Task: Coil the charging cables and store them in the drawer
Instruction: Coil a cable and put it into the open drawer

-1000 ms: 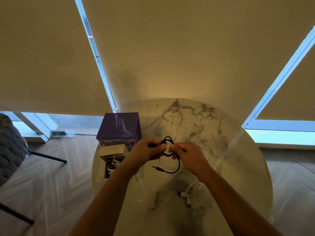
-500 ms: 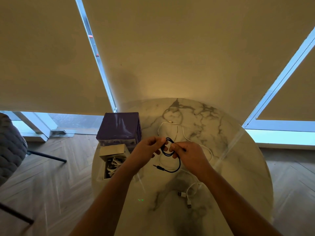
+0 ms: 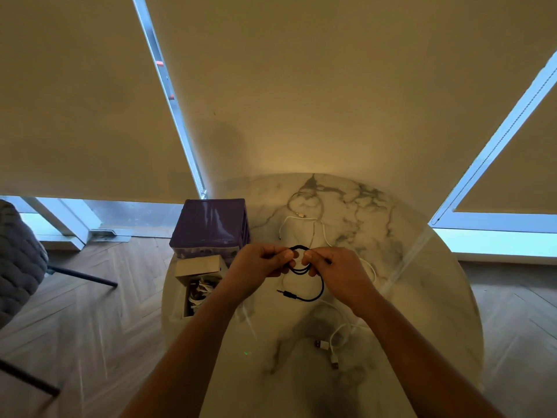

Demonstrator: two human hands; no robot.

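There I pinched the black audio cable (image 3: pixel 304 268) between my left hand (image 3: pixel 259 268) and right hand (image 3: pixel 337 271) above the marble table (image 3: pixel 407 297), loops gathered so they couldn't spring apart, its plug end dangling free, the open drawer (image 3: pixel 197 285) waiting just left.

There is one wide-angle view, worn on my head, looking forward and steeply down. My forearms rise from the bottom edge toward frame centre, close below the lens. The round marble table (image 3: pixel 422 297) fills the lower middle, window blinds (image 3: pixel 331 86) the upper half, and wood floor (image 3: pixel 90 327) the lower left.
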